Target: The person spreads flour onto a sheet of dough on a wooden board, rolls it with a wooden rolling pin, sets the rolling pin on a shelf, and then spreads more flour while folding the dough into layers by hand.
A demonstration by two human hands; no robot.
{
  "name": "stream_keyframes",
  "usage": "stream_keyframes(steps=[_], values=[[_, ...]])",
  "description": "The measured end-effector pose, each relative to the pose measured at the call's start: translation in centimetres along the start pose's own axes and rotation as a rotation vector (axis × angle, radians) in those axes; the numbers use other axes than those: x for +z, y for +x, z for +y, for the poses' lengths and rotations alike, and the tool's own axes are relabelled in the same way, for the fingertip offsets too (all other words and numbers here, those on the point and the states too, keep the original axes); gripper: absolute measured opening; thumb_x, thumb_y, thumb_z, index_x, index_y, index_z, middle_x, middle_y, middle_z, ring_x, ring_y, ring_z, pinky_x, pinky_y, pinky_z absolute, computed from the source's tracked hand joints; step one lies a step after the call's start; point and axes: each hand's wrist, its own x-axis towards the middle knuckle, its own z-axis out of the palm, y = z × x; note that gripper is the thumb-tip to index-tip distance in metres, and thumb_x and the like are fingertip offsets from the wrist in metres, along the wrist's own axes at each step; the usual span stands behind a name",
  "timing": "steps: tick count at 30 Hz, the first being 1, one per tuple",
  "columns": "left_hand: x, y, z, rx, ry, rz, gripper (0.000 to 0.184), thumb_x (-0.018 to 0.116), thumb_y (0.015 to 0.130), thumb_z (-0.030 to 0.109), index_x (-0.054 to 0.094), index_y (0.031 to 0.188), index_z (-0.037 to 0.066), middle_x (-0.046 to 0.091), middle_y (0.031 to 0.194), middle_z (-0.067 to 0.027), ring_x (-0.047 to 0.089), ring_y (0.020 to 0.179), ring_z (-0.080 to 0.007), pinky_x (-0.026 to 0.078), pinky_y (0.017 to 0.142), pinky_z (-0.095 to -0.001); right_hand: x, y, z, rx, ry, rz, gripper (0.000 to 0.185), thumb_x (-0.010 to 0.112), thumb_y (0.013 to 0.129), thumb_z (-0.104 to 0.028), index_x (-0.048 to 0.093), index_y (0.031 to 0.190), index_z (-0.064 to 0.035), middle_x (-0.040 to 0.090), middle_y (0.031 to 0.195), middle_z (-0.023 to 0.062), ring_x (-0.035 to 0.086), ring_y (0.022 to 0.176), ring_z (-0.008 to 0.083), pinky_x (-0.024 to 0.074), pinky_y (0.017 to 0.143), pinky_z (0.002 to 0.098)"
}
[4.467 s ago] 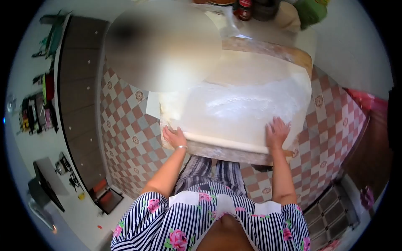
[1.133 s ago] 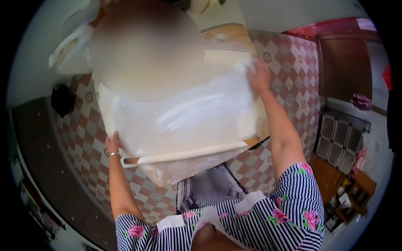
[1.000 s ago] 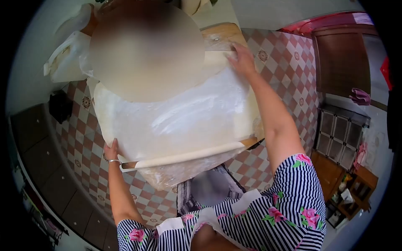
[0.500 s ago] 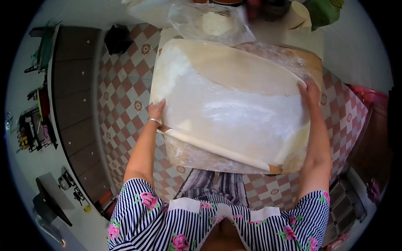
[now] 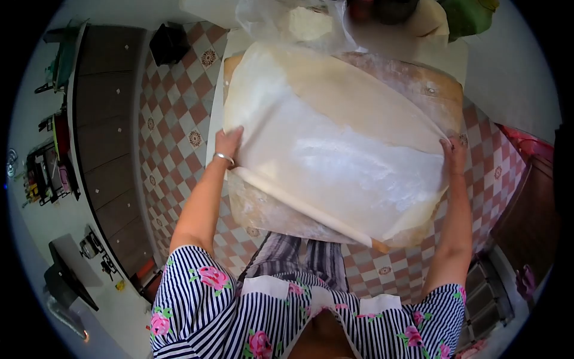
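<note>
Both hands on the dough's side edges, pin rolled into the near side

Head view: you have the wide dough sheet (image 5: pixel 353 128) spread between your two hands, over the floured board (image 5: pixel 445 93). Your left hand (image 5: pixel 230 142) is closed over the sheet's left edge, thumb on top; its fingers underneath are hidden. Your right hand (image 5: pixel 454 152) pinches the opposite edge, and a crease runs away from it along the far border. Neither hand is on the rolling pin (image 5: pixel 379 245): it slants from just below your left hand to a point nearer your body and left of your right hand, wrapped in the sheet's near edge with a wooden end bare. White powder lies smeared across the middle, between your hands. Beyond your left hand, farther from you and toward the right, a plastic bag (image 5: pixel 254 24) holds something white; the table (image 5: pixel 219 102) shows just past that hand's outer side.

The step in hand looks like straightening or stretching the sheet by its sides, with the near edge wound on the pin. As I judge it, the next move calls for an even, gentle pull from both hands, the right-hand crease eased flat, and the slanted pin squared up before any more rolling. Tugging one side harder could thin or tear the edge.
</note>
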Motion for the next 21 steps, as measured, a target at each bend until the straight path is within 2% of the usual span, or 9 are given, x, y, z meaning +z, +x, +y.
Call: stream_keyframes(steps=[4,7,9,10,11,12,14,19,21], values=[[-1.9,3.8,-1.4,0.02,0.198,0.099,0.039,0.073,0.082,0.023,0.063,0.114,0.003,0.067,0.105,-0.0113,0.064,0.089,-0.0212,0.052,0.072,-0.0337,-1.2,-1.4,-2.5,0.078,-0.03,0.035,0.021,0.073,0.083,-0.021,0.066,0.095,-0.0056,0.065,0.084,0.0131,0.062,0.079,0.0302,0.049,0.076,0.0385],[-1.6,-0.4,-3.1,0.569,0.621,0.476,0.037,0.074,0.08,0.022,0.064,0.113,0.009,0.063,0.112,-0.0126,0.062,0.094,-0.0246,0.052,0.075,-0.0347,-0.4,-4.3,-4.4,0.013,-0.105,0.188,0.029,0.074,0.08,-0.018,0.064,0.104,-0.005,0.065,0.101,0.0122,0.061,0.097,0.0308,0.0479,0.086,0.0393],[-1.6,-5.0,-4.4,0.628,0.567,0.035,0.042,0.077,0.076,0.023,0.062,0.113,0.01,0.058,0.116,-0.0135,0.058,0.104,-0.0277,0.049,0.086,-0.0411,1.9,-9.8,-7.0,0.099,0.148,0.04,0.032,0.075,0.076,-0.016,0.064,0.103,-0.0036,0.065,0.103,0.0133,0.06,0.1,0.032,0.0477,0.089,0.0416],[-1.2,-7.3,-4.0,0.765,0.636,-0.133,0.047,0.08,0.072,0.022,0.061,0.114,0.011,0.059,0.114,-0.012,0.057,0.106,-0.0284,0.046,0.091,-0.0439,4.0,-13.3,-7.7,-0.24,0.09,0.021,0.034,0.077,0.071,-0.021,0.066,0.1,-0.0061,0.065,0.104,0.012,0.06,0.101,0.0319,0.0475,0.09,0.0434],[-0.8,-9.3,-3.5,0.9,0.703,-0.309,0.052,0.082,0.068,0.021,0.061,0.115,0.012,0.059,0.113,-0.0105,0.055,0.108,-0.0291,0.043,0.096,-0.0468,4.9,-16.8,-10.8,-0.254,0.243,-0.122,0.037,0.08,0.068,-0.026,0.067,0.098,-0.0079,0.065,0.105,0.0112,0.06,0.102,0.0311,0.0468,0.091,0.0444],[-0.7,-10.4,-3.6,0.915,0.757,-0.383,0.055,0.083,0.066,0.02,0.06,0.116,0.013,0.059,0.113,-0.0095,0.055,0.108,-0.0294,0.042,0.097,-0.0473,4.6,-19.3,-14.8,-0.224,0.225,-0.343,0.044,0.082,0.064,-0.033,0.068,0.099,-0.0094,0.066,0.104,0.0104,0.06,0.102,0.0315,0.0459,0.093,0.0447],[0.0,-11.3,-3.5,0.962,0.86,-0.522,0.061,0.085,0.061,0.018,0.059,0.117,0.014,0.059,0.113,-0.0076,0.054,0.109,-0.0301,0.04,0.098,-0.0483,5.5,-23.8,-19.0,-0.321,0.24,-0.378,0.053,0.083,0.061,-0.034,0.065,0.105,-0.0104,0.063,0.111,0.0092,0.057,0.105,0.0308,0.0445,0.092,0.0435],[1.9,-10.6,-6.7,1.022,0.784,-0.442,0.057,0.083,0.054,0.011,0.065,0.108,0.018,0.06,0.103,-0.0041,0.056,0.099,-0.0289,0.042,0.088,-0.0446,8.2,-30.2,-18.9,-0.203,0.118,-0.445,0.06,0.081,0.058,-0.013,0.06,0.114,-0.0117,0.059,0.109,0.007,0.054,0.104,0.0291,0.0446,0.088,0.0423],[2.6,-11.5,-6.5,1.005,0.742,-0.476,0.056,0.082,0.055,0.01,0.066,0.107,0.018,0.061,0.102,-0.0041,0.056,0.098,-0.0291,0.042,0.087,-0.0445,8.3,-31.5,-17.5,-0.179,0.141,-0.447,0.06,0.081,0.058,-0.012,0.06,0.114,-0.0127,0.059,0.108,0.0064,0.055,0.102,0.0286,0.0445,0.086,0.0424]])
